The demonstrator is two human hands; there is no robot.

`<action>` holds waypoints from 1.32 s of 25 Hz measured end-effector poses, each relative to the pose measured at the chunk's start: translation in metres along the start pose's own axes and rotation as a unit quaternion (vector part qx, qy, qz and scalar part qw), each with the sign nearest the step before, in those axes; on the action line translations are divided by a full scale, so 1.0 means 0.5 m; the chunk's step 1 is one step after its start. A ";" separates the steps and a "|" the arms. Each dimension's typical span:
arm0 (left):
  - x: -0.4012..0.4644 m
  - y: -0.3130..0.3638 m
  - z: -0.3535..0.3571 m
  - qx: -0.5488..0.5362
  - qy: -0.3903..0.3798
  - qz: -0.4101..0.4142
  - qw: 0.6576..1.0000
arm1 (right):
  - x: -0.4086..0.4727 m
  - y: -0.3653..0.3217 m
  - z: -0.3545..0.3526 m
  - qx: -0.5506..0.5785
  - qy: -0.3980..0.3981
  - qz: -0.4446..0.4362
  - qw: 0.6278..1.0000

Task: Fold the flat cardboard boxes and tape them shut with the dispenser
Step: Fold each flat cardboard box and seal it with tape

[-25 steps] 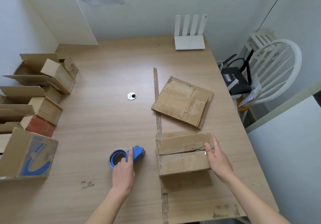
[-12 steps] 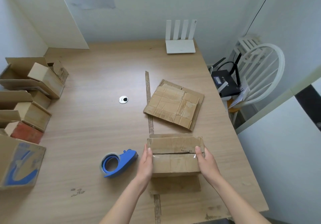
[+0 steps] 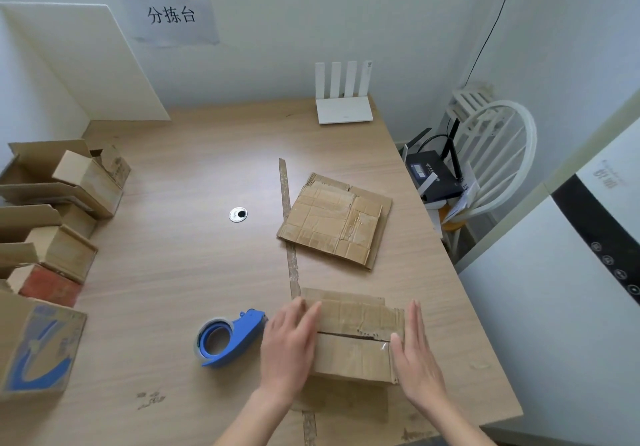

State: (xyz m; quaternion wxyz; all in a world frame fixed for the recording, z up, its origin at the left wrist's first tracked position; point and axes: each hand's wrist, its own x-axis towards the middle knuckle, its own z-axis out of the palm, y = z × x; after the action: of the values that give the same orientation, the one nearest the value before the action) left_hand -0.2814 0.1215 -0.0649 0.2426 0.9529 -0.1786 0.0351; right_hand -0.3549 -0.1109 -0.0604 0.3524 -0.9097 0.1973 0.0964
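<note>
Near the table's front edge, the folded brown cardboard box (image 3: pixel 356 340) sits between 2 flat hands: the left hand (image 3: pixel 289 345) presses its left side with straight fingers, the right hand (image 3: pixel 415 355) its right side likewise. Just left lies the blue tape dispenser (image 3: pixel 228 336). Farther back rests a flattened cardboard sheet (image 3: pixel 334 219).

Pale walls (image 3: pixel 346 2) with a paper sign (image 3: pixel 169 13); wooden bench (image 3: pixel 180 255); white chair (image 3: pixel 498 155) at right; soft daylight
</note>
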 end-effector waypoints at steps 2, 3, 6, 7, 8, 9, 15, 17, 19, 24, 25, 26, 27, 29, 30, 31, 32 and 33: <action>-0.011 -0.009 0.006 0.015 -0.064 0.016 0.998 | -0.006 0.003 -0.020 -0.090 0.022 -0.100 0.991; -0.014 -0.018 0.009 0.029 -0.078 0.026 0.996 | -0.003 0.005 -0.025 -0.131 0.000 -0.133 0.982; 0.017 -0.032 -0.005 0.080 -0.084 0.073 0.991 | -0.011 0.003 -0.038 -0.187 -0.034 -0.171 0.967; 0.034 -0.027 -0.015 0.089 -0.079 0.060 0.991 | -0.019 0.000 -0.037 -0.207 -0.033 -0.168 0.963; 0.049 -0.014 -0.029 0.091 -0.069 0.027 0.993 | -0.030 -0.004 -0.031 -0.224 -0.027 -0.156 0.962; 0.055 -0.001 -0.040 0.084 -0.053 -0.008 0.995 | -0.042 -0.009 -0.019 -0.236 -0.011 -0.142 0.961; -0.011 0.016 -0.030 -0.041 -0.169 -0.057 0.983 | -0.063 -0.070 0.050 -0.207 0.061 -0.058 0.975; -0.011 0.006 -0.026 -0.086 -0.213 -0.067 0.971 | -0.056 -0.076 0.050 -0.186 0.048 -0.098 0.977; -0.007 0.007 -0.025 -0.073 -0.215 -0.051 0.973 | -0.042 -0.077 0.042 -0.163 -0.012 -0.129 0.978; -0.001 -0.004 -0.033 -0.067 -0.193 -0.042 0.978 | -0.023 -0.073 0.037 -0.192 -0.068 -0.152 0.967; -0.001 -0.010 -0.034 -0.063 -0.169 -0.041 0.983 | -0.024 -0.071 0.035 -0.196 -0.067 -0.151 0.967; -0.002 -0.020 -0.036 -0.055 -0.134 -0.049 0.988 | -0.024 -0.069 0.033 -0.198 -0.069 -0.150 0.966; -0.004 -0.038 -0.039 -0.042 -0.098 -0.063 0.992 | -0.025 -0.072 0.032 -0.201 -0.070 -0.148 0.966; -0.014 -0.093 -0.035 -0.007 -0.043 -0.106 0.993 | -0.027 -0.078 0.034 -0.204 -0.072 -0.144 0.966; -0.021 -0.127 -0.029 0.024 -0.030 -0.128 0.991 | -0.027 -0.080 0.036 -0.204 -0.071 -0.142 0.966; -0.028 -0.160 -0.023 0.062 -0.034 -0.151 0.986 | -0.028 -0.081 0.038 -0.204 -0.069 -0.140 0.966; -0.030 -0.187 -0.019 0.093 -0.056 -0.183 0.977 | -0.027 -0.081 0.039 -0.204 -0.067 -0.138 0.967; -0.030 -0.208 -0.015 0.113 -0.087 -0.217 0.966 | -0.027 -0.080 0.040 -0.204 -0.067 -0.137 0.967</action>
State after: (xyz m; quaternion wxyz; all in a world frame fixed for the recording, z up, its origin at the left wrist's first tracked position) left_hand -0.2581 0.2151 -0.1075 0.1187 0.9895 0.0172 -0.0811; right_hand -0.3506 -0.0667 -0.0468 0.1816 -0.9722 0.0226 0.1462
